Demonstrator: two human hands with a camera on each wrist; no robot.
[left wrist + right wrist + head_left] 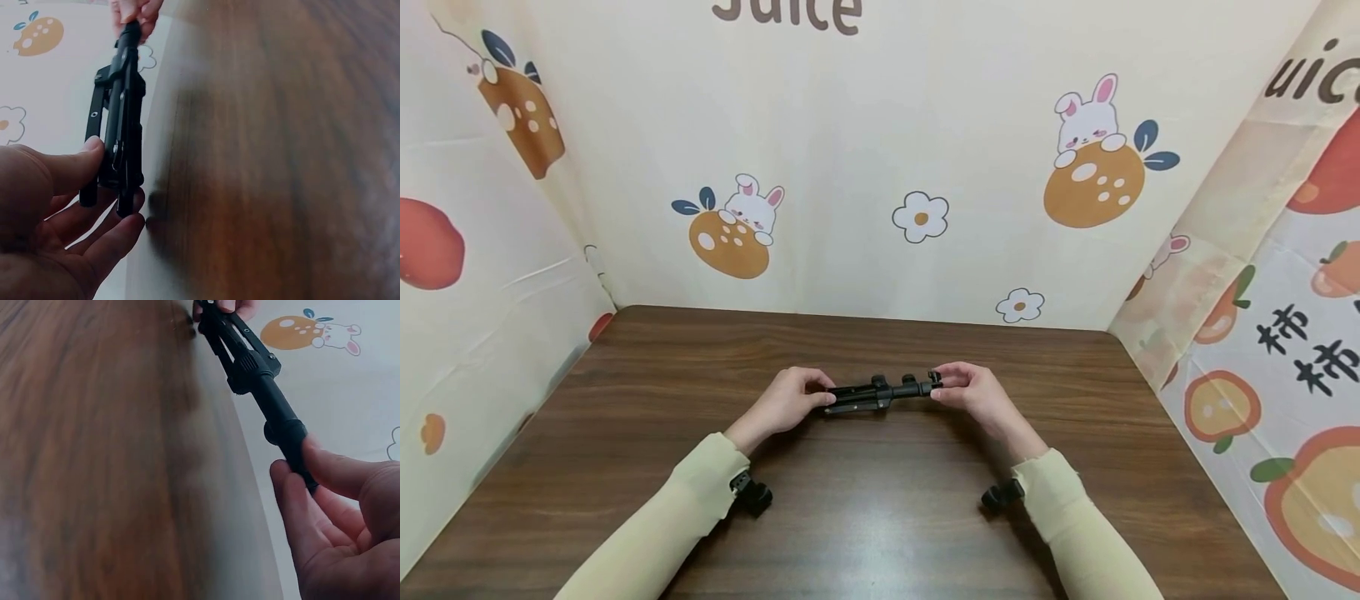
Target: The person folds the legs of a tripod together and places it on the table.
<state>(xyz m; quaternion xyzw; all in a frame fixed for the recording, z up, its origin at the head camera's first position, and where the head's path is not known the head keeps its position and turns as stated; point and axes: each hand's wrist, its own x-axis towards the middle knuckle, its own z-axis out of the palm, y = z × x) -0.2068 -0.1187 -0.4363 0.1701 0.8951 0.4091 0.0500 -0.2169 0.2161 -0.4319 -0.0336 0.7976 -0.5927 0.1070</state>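
A black mini tripod (880, 395), its legs folded together, is held sideways between both hands over the table. My left hand (787, 400) grips the leg end; in the left wrist view the thumb lies on one folded leg (95, 119) and the fingers curl beneath. With thumb and fingertips, my right hand (976, 398) pinches the narrow top end. The right wrist view shows the round tube (278, 403) and a small knob (271, 432) just ahead of that thumb. The fingers cover the very tip of the top end.
A dark wooden table (865, 517) lies under the hands. Behind it hangs a pale printed curtain (850, 125), and more printed cloth (1225, 400) stands at the right side. Small black wrist cameras (752, 493) are strapped to both sleeves.
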